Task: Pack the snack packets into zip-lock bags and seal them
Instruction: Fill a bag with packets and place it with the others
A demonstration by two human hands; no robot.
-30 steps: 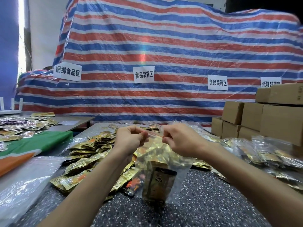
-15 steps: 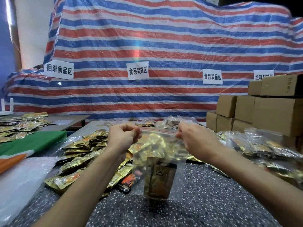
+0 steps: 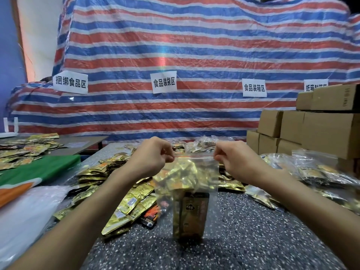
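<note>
Two hands hold one clear zip-lock bag upright over the speckled table; the left hand pinches the left end of its red seal strip, the right hand pinches the right end, the strip drawn straight between them; whether the bag's bottom touches the table I cannot tell; gold snack packets fill it, one dark-fronted packet standing lowest; a heap of loose packets lies left; filled bags lie right, before stacked cardboard boxes.
</note>
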